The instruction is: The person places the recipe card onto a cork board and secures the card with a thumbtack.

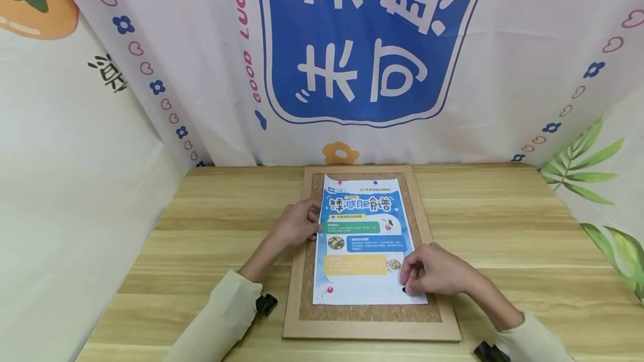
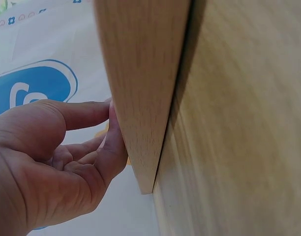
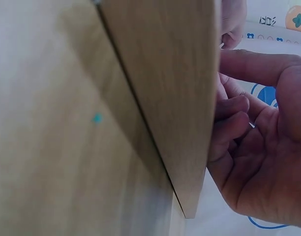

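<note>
A printed poster [image 1: 364,286] with Chinese text lies on a wood-framed cork board [image 1: 372,328]. Pushpins show near three of its corners: a pink pushpin [image 1: 340,182] and a blue pushpin [image 1: 375,182] at the top, another pink pushpin [image 1: 330,290] at lower left. At the lower right corner, my right hand [image 1: 435,270] pinches a small black pushpin [image 1: 404,290] against the paper. My left hand [image 1: 297,222] rests at the poster's left edge, over the frame, with loosely bent fingers. In both wrist views the frame's side partly hides the fingertips.
The board lies on a wood-grain table [image 1: 201,250], its far end close to the printed curtain [image 1: 221,99] behind. White cloth with leaf prints [image 1: 583,155] hangs on the right. Dark camera mounts [image 1: 266,304] sit at both sleeves.
</note>
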The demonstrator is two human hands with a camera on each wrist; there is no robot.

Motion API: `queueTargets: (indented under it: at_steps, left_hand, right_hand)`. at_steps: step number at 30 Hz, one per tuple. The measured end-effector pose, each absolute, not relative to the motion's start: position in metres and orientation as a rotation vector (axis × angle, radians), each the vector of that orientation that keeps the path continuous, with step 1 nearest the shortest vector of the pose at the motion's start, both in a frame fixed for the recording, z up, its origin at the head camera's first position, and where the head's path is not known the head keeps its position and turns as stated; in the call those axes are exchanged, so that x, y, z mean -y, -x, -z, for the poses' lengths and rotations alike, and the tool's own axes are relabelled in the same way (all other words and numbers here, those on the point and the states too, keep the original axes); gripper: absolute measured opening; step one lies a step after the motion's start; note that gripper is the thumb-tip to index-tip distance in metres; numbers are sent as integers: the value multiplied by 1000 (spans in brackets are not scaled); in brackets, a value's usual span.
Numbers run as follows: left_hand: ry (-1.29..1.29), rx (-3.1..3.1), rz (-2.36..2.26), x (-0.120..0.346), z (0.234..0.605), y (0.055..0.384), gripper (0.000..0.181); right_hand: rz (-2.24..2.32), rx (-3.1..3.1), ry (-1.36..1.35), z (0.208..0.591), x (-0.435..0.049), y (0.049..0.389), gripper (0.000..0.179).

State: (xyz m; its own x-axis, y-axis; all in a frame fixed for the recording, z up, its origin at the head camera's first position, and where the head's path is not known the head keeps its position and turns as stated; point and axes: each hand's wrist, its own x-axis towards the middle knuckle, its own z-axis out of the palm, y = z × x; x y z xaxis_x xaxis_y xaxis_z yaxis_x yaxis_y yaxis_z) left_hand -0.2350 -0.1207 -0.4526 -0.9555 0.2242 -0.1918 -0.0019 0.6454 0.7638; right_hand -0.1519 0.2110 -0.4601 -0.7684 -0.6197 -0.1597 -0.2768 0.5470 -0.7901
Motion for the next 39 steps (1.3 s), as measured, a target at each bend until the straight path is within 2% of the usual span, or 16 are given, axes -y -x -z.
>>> queueTargets:
  at_steps: [39]
  left_hand:
    - [-180, -2592, -1203, 121, 451, 233, 48]
  right_hand:
    - [1059, -2476, 562, 461, -208, 159, 18]
